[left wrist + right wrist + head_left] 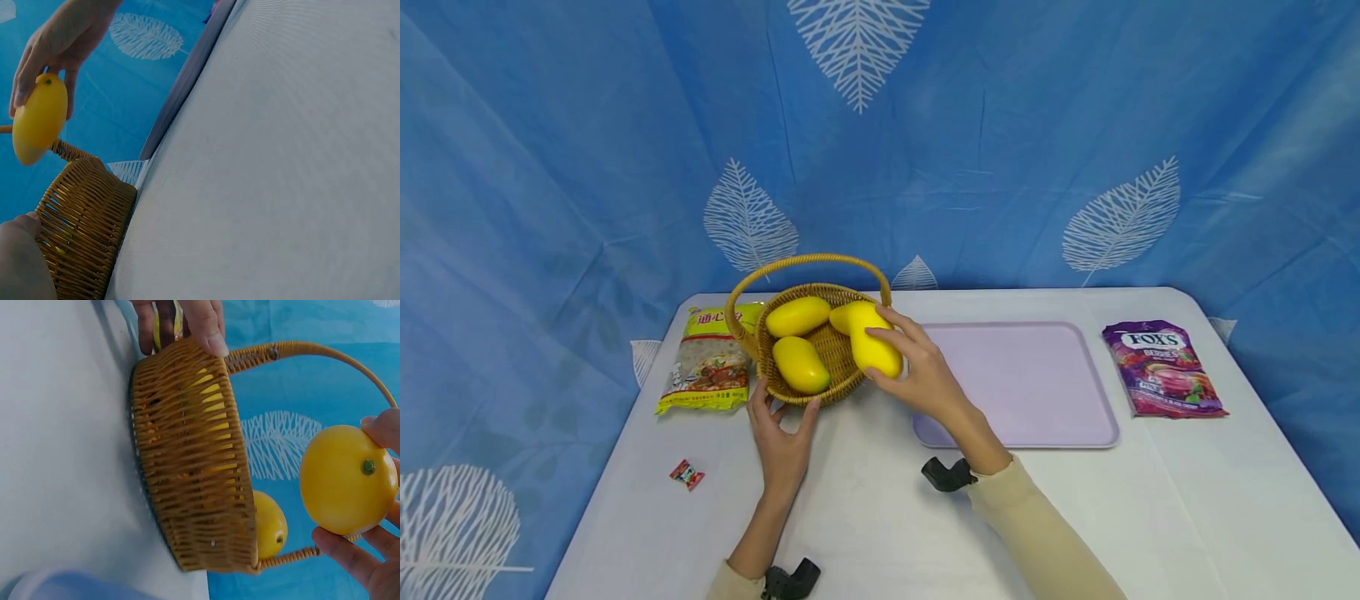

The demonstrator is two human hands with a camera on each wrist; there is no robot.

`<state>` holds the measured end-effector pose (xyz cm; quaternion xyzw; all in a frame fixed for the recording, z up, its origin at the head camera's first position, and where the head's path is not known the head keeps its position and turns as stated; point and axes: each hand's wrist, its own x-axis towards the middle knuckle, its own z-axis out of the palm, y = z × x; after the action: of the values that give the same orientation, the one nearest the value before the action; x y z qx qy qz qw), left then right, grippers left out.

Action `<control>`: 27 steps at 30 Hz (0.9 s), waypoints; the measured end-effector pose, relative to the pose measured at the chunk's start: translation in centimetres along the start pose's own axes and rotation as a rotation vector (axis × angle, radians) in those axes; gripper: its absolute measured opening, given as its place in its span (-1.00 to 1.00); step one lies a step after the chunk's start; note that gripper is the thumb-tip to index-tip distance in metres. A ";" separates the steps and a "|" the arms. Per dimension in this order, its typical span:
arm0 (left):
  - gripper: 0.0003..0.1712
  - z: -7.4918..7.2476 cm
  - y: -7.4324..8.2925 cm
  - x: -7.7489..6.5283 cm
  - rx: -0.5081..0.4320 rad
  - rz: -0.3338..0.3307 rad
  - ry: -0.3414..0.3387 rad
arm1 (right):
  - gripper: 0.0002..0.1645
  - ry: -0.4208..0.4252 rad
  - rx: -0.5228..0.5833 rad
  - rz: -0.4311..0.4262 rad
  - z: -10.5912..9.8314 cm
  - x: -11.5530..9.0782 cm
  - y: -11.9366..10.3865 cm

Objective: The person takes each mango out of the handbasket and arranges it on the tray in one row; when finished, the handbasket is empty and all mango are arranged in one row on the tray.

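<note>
A yellow mango (877, 340) is in my right hand (928, 375), pinched between thumb and fingers above the right rim of a wicker basket (831, 342). The right wrist view shows this mango (347, 481) raised clear of the basket, its green stem spot visible. My left hand (781, 437) grips the basket's near left side, thumb (216, 345) at the rim. Inside lie a mango (797, 317) at the back left, another mango (801, 365) in front of it, and a third mango (839, 318), partly hidden behind the held one. The basket's arched handle (812, 258) stands up.
A lilac tray (1015, 383) lies right of the basket, near my right forearm. Beyond it is a purple candy bag (1165, 369). A yellow-edged pasta bag (711, 358) lies left of the basket, partly under its handle. A small wrapped candy (687, 475) is at the left.
</note>
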<state>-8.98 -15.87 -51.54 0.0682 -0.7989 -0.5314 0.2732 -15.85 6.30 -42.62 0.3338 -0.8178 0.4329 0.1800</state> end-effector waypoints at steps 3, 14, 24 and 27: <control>-0.04 0.0 0.0 0.0 0.000 0.005 0.001 | -0.40 0.029 0.005 0.011 -0.6 -0.7 0.3; -0.05 0.0 -0.1 -0.1 0.006 -0.004 -0.006 | -0.40 0.092 -0.032 0.144 -1.8 -3.8 2.9; -0.06 0.0 -0.1 -0.1 -0.001 -0.002 -0.003 | -0.39 0.075 -0.083 0.288 -1.3 -6.0 4.4; -0.05 0.0 -0.1 -0.1 0.000 0.003 -0.003 | -0.39 0.069 -0.092 0.324 -1.1 -6.3 4.7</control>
<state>-8.91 -15.90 -51.60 0.0664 -0.7994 -0.5311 0.2728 -14.62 11.57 -48.46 0.1739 -0.8731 0.4297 0.1509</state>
